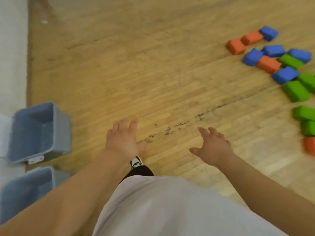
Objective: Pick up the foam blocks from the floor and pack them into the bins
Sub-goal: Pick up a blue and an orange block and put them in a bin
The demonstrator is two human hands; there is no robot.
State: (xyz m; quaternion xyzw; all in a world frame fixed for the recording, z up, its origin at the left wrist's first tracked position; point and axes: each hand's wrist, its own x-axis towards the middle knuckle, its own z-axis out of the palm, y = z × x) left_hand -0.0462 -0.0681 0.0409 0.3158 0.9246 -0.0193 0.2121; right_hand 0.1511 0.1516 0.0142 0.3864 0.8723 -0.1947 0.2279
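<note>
Far right, brick-shaped blue, orange, green foam blocks [268, 63] lie flat, long axes mixed; left hand [121, 142], right hand [214, 148] splayed, empty.

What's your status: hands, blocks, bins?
Left hand and right hand open, holding nothing. Blocks scattered on the floor, far right. Two bins at left, upper one looks empty. Nothing in between.

The person wears a pale greyish-white shirt [162, 205] of smooth cloth, which fills the view below the left hand [121, 140] and the right hand [214, 149]. Both forearms [81, 189] are bare along all their visible length. Just below the left hand, a black trouser leg [139, 171] comes out from under the shirt and ends in a white shoe [136, 162] with black markings.
</note>
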